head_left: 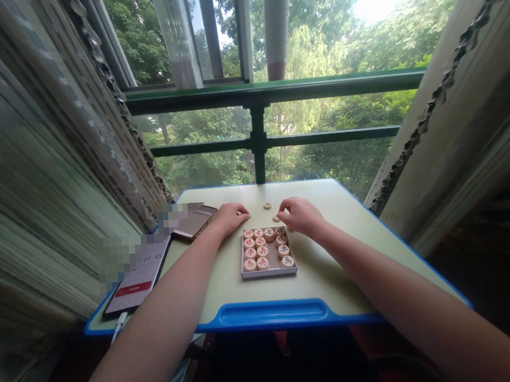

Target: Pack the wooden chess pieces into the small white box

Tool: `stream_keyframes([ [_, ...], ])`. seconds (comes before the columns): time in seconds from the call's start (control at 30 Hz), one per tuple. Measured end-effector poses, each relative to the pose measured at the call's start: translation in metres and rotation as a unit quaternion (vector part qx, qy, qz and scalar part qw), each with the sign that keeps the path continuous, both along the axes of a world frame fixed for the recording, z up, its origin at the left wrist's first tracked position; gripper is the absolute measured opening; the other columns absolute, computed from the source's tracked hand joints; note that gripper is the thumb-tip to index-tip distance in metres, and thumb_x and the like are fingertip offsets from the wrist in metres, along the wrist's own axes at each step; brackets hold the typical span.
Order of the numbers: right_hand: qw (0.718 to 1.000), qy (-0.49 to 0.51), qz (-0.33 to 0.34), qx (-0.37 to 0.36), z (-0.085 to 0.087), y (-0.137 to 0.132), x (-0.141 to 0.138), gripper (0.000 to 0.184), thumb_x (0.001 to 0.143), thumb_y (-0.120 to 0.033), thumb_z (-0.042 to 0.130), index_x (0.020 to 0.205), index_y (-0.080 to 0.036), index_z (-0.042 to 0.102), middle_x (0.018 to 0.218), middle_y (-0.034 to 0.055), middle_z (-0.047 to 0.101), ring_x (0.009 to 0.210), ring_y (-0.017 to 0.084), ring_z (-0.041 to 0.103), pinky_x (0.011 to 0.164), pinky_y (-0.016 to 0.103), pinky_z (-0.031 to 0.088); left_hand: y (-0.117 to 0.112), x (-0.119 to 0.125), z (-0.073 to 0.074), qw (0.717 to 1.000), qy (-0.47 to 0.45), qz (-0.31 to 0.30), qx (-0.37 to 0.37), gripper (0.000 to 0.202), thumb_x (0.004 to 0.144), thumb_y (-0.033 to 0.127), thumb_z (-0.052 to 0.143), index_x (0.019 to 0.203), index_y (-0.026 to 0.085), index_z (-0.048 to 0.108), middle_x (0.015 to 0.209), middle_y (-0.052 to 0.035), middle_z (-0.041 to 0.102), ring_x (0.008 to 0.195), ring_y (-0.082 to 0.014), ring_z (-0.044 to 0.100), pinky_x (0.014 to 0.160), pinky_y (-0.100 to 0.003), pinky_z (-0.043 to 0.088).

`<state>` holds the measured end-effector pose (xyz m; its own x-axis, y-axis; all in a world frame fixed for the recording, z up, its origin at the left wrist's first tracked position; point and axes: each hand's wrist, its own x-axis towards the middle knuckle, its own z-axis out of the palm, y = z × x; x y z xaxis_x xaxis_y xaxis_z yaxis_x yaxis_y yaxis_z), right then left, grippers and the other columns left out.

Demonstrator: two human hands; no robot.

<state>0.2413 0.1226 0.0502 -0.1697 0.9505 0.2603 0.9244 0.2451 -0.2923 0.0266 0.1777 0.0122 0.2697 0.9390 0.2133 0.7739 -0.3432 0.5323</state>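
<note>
A small grey tray [242, 260] sits in the middle of the pale table [329, 255] and holds several round wooden chess pieces [261, 251] with red and dark characters. My left hand [230, 217] rests on the table just beyond the tray's far left corner, fingers curled, and I cannot see anything in it. My right hand [299, 214] is curled at the tray's far right corner, its fingertips pinching a wooden piece [276, 218] on the table. Another loose piece [267, 205] lies farther back between the hands.
A phone [136, 278] with a timer on its screen lies at the left edge, a cable at its near end. A brown flat object [195, 221] lies beyond it. The table has a blue rim [272, 315]. A green railing [258, 138] and curtains surround it.
</note>
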Motion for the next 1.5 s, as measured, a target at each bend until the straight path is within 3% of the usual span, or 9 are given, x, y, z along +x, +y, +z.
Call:
stream_keyframes([
  [0.17, 1.000, -0.003, 0.014, 0.004, -0.003, 0.000, 0.002, 0.015, 0.075, -0.026, 0.053, 0.076, -0.018, 0.066, 0.084, 0.0058, 0.064, 0.078, 0.018, 0.057, 0.061, 0.024, 0.038, 0.004, -0.001, -0.007, 0.995, -0.100, -0.002, -0.004, 0.027, 0.061, 0.034, 0.069, 0.083, 0.018, 0.068, 0.084, -0.0078, 0.069, 0.072, -0.0187, 0.061, 0.068, -0.028, 0.045],
  [0.27, 0.999, -0.002, 0.031, 0.012, -0.006, -0.001, 0.001, 0.015, 0.076, -0.025, 0.052, 0.077, -0.018, 0.066, 0.083, 0.0061, 0.064, 0.076, 0.017, 0.057, 0.061, 0.025, 0.038, 0.003, 0.003, -0.010, 0.980, -0.191, 0.012, -0.056, 0.037, 0.054, 0.029, 0.074, 0.086, 0.013, 0.066, 0.085, -0.0093, 0.067, 0.072, -0.0185, 0.061, 0.066, -0.029, 0.047],
  [0.47, 0.992, 0.062, 0.089, 0.057, -0.010, -0.008, -0.003, 0.025, 0.077, -0.027, 0.057, 0.100, -0.020, 0.062, 0.087, 0.0039, 0.060, 0.072, 0.014, 0.054, 0.063, 0.025, 0.040, -0.016, 0.014, 0.009, 0.918, -0.367, -0.062, -0.139, 0.043, 0.052, 0.030, 0.078, 0.088, 0.009, 0.066, 0.087, -0.0105, 0.067, 0.077, -0.0181, 0.060, 0.070, -0.033, 0.048],
  [0.57, 0.983, 0.092, 0.129, 0.096, -0.010, -0.010, -0.004, 0.030, 0.077, -0.026, 0.058, 0.107, -0.020, 0.059, 0.089, 0.0036, 0.060, 0.072, 0.012, 0.053, 0.065, 0.024, 0.040, -0.027, 0.018, 0.021, 0.901, -0.380, -0.112, -0.174, 0.042, 0.052, 0.028, 0.079, 0.089, 0.011, 0.068, 0.086, -0.0094, 0.068, 0.078, -0.0171, 0.060, 0.074, -0.034, 0.047],
  [0.67, 0.975, 0.105, 0.161, 0.113, -0.011, -0.010, -0.005, 0.023, 0.079, -0.026, 0.058, 0.101, -0.020, 0.062, 0.085, 0.0027, 0.060, 0.067, 0.010, 0.051, 0.063, 0.022, 0.039, -0.032, 0.020, 0.026, 0.890, -0.394, -0.141, -0.182, 0.041, 0.054, 0.027, 0.079, 0.091, 0.012, 0.069, 0.085, -0.0078, 0.069, 0.075, -0.0154, 0.060, 0.074, -0.033, 0.046],
  [0.93, 0.970, 0.126, 0.169, 0.122, -0.013, -0.006, -0.002, 0.020, 0.078, -0.026, 0.058, 0.097, -0.018, 0.063, 0.078, 0.0024, 0.060, 0.065, 0.011, 0.051, 0.063, 0.023, 0.039, -0.033, 0.022, 0.026, 0.847, -0.473, -0.120, -0.211, 0.032, 0.056, 0.023, 0.077, 0.085, 0.011, 0.070, 0.084, -0.0085, 0.069, 0.077, -0.0153, 0.061, 0.078, -0.033, 0.047],
  [1.2, 0.965, 0.145, 0.178, 0.126, -0.013, -0.008, -0.003, 0.020, 0.079, -0.026, 0.058, 0.096, -0.018, 0.063, 0.079, 0.0032, 0.061, 0.068, 0.012, 0.053, 0.065, 0.024, 0.042, -0.034, 0.023, 0.027, 0.846, -0.472, -0.132, -0.211, 0.030, 0.056, 0.023, 0.077, 0.083, 0.011, 0.070, 0.078, -0.0064, 0.068, 0.072, -0.0136, 0.061, 0.073, -0.031, 0.047],
  [1.33, 0.956, 0.199, 0.182, 0.117, -0.011, -0.009, -0.005, 0.018, 0.081, -0.023, 0.054, 0.095, -0.016, 0.063, 0.080, 0.0039, 0.064, 0.067, 0.011, 0.057, 0.065, 0.024, 0.045, -0.037, 0.022, 0.030, 0.827, -0.491, -0.142, -0.233, 0.031, 0.054, 0.017, 0.077, 0.084, 0.012, 0.068, 0.079, -0.0047, 0.068, 0.074, -0.0141, 0.062, 0.078, -0.033, 0.048],
  [1.5, 0.949, 0.235, 0.169, 0.121, -0.007, -0.013, -0.008, 0.018, 0.081, -0.020, 0.051, 0.092, -0.017, 0.064, 0.085, 0.0046, 0.067, 0.073, 0.013, 0.061, 0.066, 0.024, 0.047, -0.040, 0.025, 0.030, 0.825, -0.478, -0.165, -0.252, 0.031, 0.057, 0.017, 0.075, 0.086, 0.012, 0.068, 0.084, -0.0057, 0.068, 0.079, -0.0154, 0.063, 0.084, -0.036, 0.047],
])
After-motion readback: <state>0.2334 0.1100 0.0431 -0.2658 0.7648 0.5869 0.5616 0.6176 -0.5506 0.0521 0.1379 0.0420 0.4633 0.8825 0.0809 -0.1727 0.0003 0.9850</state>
